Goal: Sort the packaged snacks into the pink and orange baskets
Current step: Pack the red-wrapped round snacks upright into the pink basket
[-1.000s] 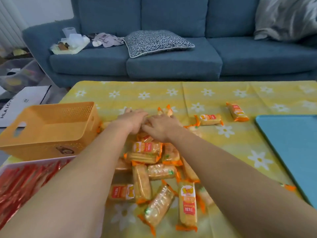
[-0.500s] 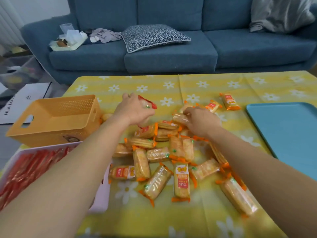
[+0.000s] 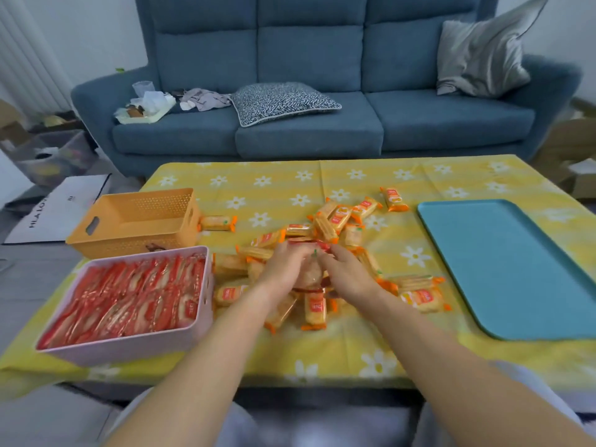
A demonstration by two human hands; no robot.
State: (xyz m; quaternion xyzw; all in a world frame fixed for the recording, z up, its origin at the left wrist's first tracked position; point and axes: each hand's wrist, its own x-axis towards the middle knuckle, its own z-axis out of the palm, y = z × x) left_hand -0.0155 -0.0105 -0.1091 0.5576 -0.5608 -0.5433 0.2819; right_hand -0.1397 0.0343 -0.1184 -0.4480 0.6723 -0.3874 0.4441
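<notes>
I judge the sort about half done. The pink basket (image 3: 129,348), just left of my left hand (image 3: 283,269), is packed with red-wrapped snacks (image 3: 129,301), while the orange basket (image 3: 96,241) beyond it holds nothing I can see. My left hand and right hand (image 3: 346,274) grip one red-wrapped packet (image 3: 310,274) between them. Orange-wrapped snacks (image 3: 314,309) lie loose all round both hands, crowding any reach. A blue tray (image 3: 516,269) sits off right.

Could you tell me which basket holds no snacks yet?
The orange basket, behind the pink basket: its visible inside is bare, while the pink one is packed with red packets.
</notes>
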